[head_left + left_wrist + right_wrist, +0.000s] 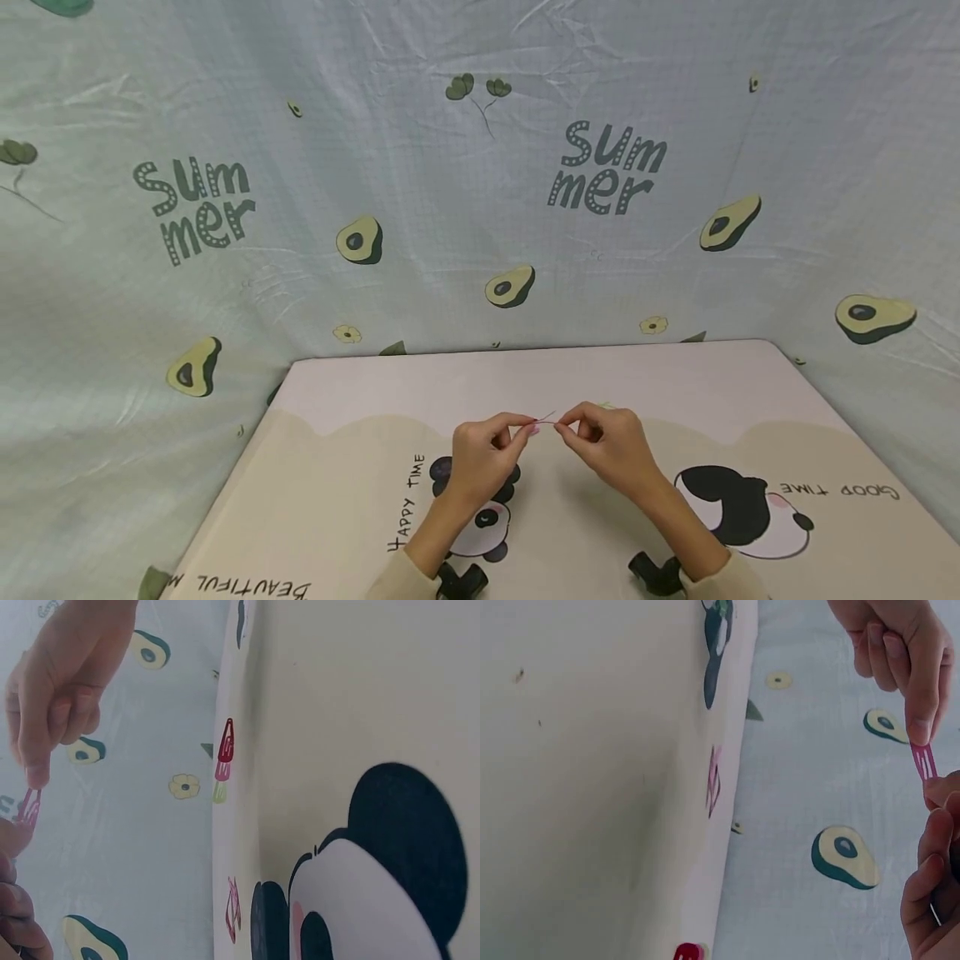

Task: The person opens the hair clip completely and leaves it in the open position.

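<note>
Pink, the hair clip [924,762] is spanning the left hand [482,457] and right hand [613,446] above the table [570,550], fingertips pinching its opposite ends; both are apparently working its snap, the next move calling for gentle bending.

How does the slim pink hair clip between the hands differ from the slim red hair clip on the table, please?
The slim pink hair clip is held up between the left hand and right hand; the slim red hair clip lies on the pale printed table. The held clip is bright pink, the lying clip deep red. The held clip touches no other clip, while the red one appears to overlap a second pink clip. Both look slotted.
</note>
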